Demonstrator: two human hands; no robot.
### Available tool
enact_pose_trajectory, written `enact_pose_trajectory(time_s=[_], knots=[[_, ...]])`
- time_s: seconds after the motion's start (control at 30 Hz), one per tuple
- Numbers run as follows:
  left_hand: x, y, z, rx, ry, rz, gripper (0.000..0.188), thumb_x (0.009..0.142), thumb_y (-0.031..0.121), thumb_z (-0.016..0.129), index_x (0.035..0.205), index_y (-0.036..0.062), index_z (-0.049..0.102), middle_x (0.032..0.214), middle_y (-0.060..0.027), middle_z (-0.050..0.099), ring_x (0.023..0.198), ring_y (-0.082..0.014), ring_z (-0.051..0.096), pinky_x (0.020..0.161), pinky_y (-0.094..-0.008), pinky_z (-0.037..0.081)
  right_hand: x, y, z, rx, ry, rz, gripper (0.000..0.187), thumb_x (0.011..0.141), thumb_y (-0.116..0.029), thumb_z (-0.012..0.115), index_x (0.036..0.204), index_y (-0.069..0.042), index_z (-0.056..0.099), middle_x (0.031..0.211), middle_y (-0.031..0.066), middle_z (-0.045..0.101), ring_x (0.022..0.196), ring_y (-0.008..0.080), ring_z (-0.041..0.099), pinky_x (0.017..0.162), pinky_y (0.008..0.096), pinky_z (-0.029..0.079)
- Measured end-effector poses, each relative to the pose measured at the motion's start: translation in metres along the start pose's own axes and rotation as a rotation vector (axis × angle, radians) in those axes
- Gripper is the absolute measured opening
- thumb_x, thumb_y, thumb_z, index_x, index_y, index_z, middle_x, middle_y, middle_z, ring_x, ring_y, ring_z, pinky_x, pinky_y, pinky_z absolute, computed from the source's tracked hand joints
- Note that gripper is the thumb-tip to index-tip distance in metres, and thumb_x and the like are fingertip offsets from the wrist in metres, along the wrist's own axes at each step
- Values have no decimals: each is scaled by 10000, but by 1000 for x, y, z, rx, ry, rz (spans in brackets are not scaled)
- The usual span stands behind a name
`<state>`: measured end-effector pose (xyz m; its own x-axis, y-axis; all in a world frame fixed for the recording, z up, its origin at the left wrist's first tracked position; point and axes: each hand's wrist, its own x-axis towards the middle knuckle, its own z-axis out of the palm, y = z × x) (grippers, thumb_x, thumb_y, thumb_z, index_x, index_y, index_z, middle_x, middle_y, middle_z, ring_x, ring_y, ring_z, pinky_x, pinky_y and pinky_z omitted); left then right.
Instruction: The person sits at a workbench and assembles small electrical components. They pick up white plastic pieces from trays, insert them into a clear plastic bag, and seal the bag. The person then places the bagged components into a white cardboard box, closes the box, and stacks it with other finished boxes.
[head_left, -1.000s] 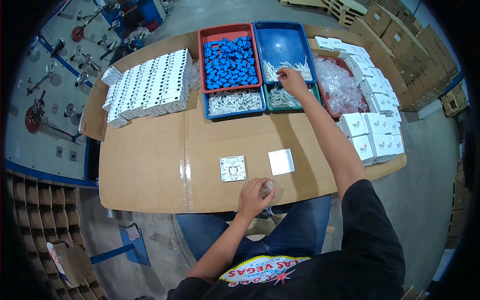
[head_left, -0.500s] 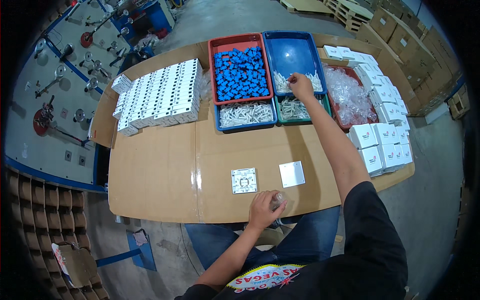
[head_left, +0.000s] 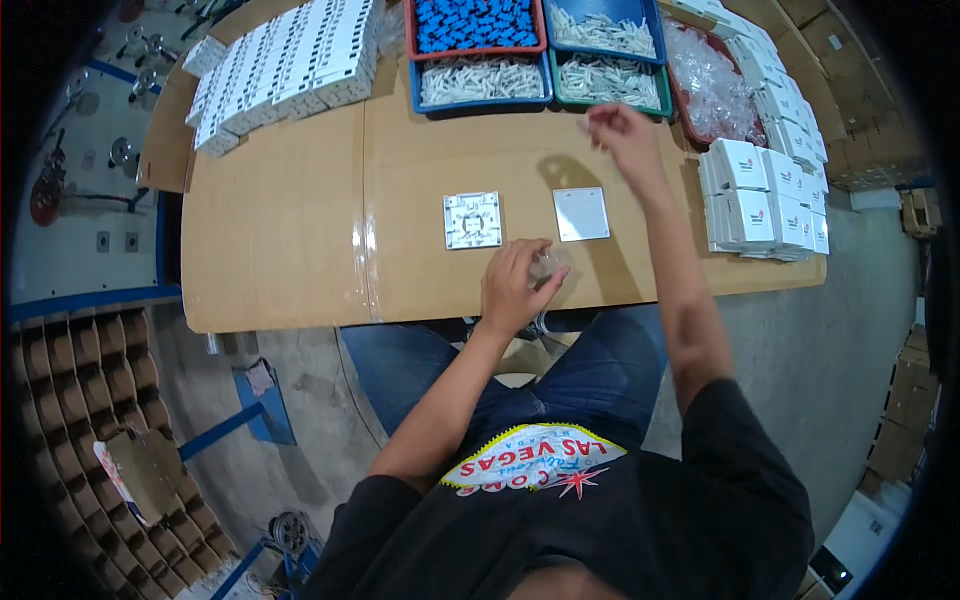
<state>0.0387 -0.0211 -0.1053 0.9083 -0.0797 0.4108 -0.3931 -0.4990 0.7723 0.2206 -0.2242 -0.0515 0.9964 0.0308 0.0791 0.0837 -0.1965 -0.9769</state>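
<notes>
Gripping clear plastic (head_left: 545, 266) with our left hand (head_left: 512, 290), can't tell if our right hand's (head_left: 628, 140) empty; square frame (head_left: 472, 221) at left's eleven o'clock, plate (head_left: 581, 214) at one, unjoined so far.

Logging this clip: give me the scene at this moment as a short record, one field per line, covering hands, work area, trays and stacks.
Left hand: holds crumpled clear plastic near the table's near edge
Right hand: raised over the cardboard, near the green tray; unclear whether it grips anything
Work area: square plate with a detailed face on the left, plain pale plate on the right, both lying flat
Trays: blue pieces in a red one; small white pieces in the green one
Stacks: white boxes at both sides
</notes>
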Motion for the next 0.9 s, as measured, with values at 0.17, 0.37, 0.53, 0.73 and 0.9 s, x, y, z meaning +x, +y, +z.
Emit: enact_pose_trajectory(time_s=[0.17,0.37,0.53,0.73,0.9], knots=[[-1,0,-2,-27,-1,22,408,774,235,832,1088,54,645,1033,-98,666,975,-310,632,840,-416,494,-123,-14,26,188,-38,181,173,887,-49,757,1018,12,663,820,29,675,702,67,604,631,224,467],[-4,-3,-3,-50,13,45,429,766,174,816,1140,47,649,1073,-111,682,1006,-323,636,863,-418,492,-173,-16,43,193,12,204,159,901,-8,727,1039,20,654,901,22,673,714,42,589,633,197,455],[-7,-7,-3,-67,1,47,443,770,134,793,1179,50,646,1083,-128,681,1003,-332,641,864,-418,497,-180,-11,45,-132,-58,133,119,910,-45,714,1003,21,679,943,35,656,728,74,599,634,229,463],[-9,-7,-2,-103,5,29,440,770,128,798,1178,51,652,1081,-131,685,995,-326,648,859,-413,509,-183,-20,50,-301,-89,-28,172,947,-140,666,987,25,695,1059,107,627,889,205,649,689,313,505],[-10,-5,-2,-114,35,9,415,769,150,813,1144,53,661,1064,-116,694,976,-317,653,845,-418,507,-185,-20,54,-249,-75,-37,284,1001,-245,607,1018,18,712,1206,163,630,1072,305,627,876,382,517]])
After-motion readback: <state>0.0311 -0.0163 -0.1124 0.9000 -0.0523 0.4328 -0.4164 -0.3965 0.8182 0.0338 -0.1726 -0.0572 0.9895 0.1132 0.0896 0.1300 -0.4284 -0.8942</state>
